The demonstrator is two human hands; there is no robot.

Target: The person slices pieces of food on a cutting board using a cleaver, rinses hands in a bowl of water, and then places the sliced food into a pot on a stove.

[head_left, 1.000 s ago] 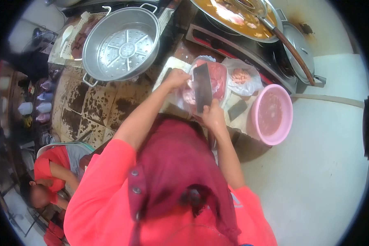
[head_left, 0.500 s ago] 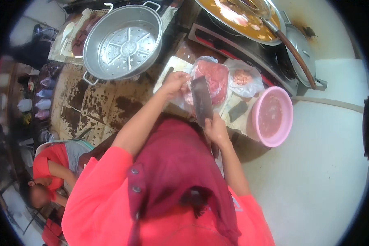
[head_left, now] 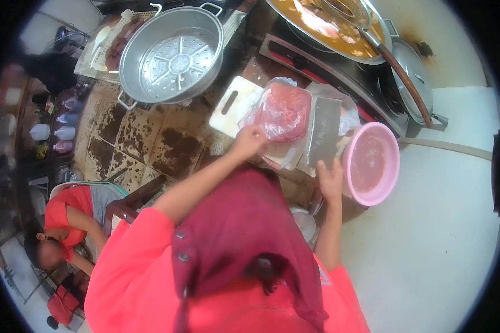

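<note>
A block of raw red meat [head_left: 288, 105] in a clear plastic bag rests over a white cutting board [head_left: 234, 102] with a handle slot. At the bag's near left edge, my left hand [head_left: 250, 142] is closed with its fingertips on the plastic. My right hand [head_left: 331, 178] grips a cleaver [head_left: 324, 125], its broad dark blade standing to the right of the meat. Part of a second plastic bag [head_left: 348, 117] shows behind the blade; the cleaver hides most of what it holds.
A pink basin [head_left: 393, 166] of cloudy liquid stands at the right. Behind are a stove [head_left: 311, 69], a large pan of orange-brown broth [head_left: 353, 47] and a ladle handle [head_left: 397, 69]. A steamer pot [head_left: 129, 58] is at left. Another person [head_left: 72, 213] sits lower left.
The cleaver in my right hand has moved right, off the meat. My left hand has come nearer to me, and clear plastic now covers the meat.
</note>
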